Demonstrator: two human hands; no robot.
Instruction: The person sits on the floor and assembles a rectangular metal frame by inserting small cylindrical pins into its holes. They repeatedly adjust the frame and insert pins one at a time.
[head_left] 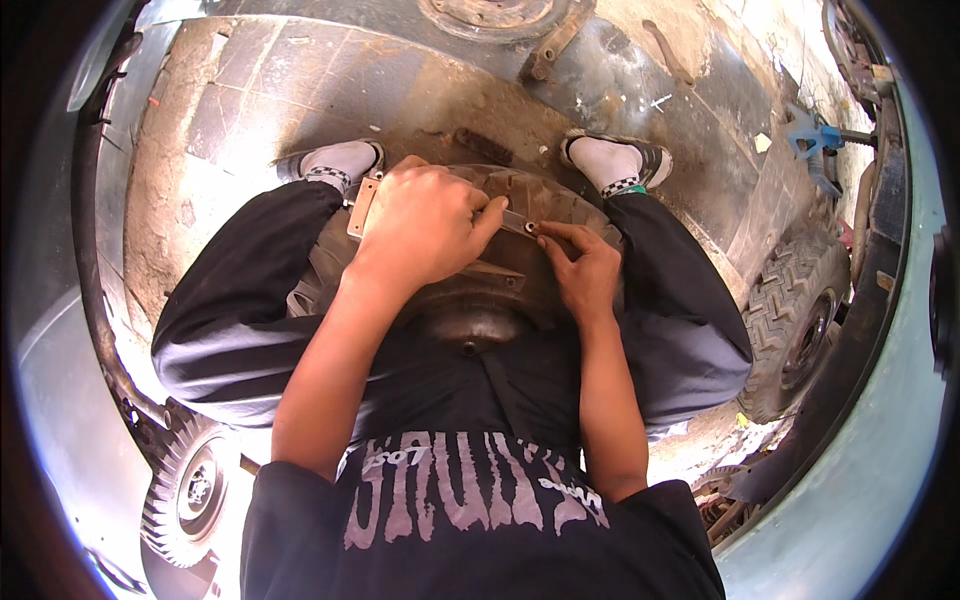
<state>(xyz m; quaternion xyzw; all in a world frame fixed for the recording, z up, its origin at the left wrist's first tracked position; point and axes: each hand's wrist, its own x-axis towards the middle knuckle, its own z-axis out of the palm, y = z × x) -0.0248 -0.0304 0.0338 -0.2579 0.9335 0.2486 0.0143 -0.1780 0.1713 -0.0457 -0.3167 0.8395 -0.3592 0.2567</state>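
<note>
Being held over the tyre (562, 200) between the legs (240, 290), the metal bar (515, 222) is grasped by the left hand (425, 225), and its ringed end (530, 228) is pinched by the right hand (585, 268). Work seems under way; what is fastened or left cannot be told.

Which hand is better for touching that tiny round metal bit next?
Probably the right hand: its fingertips are right beside the round metal bit. The left hand is over the metal bar, a little farther away.
</note>
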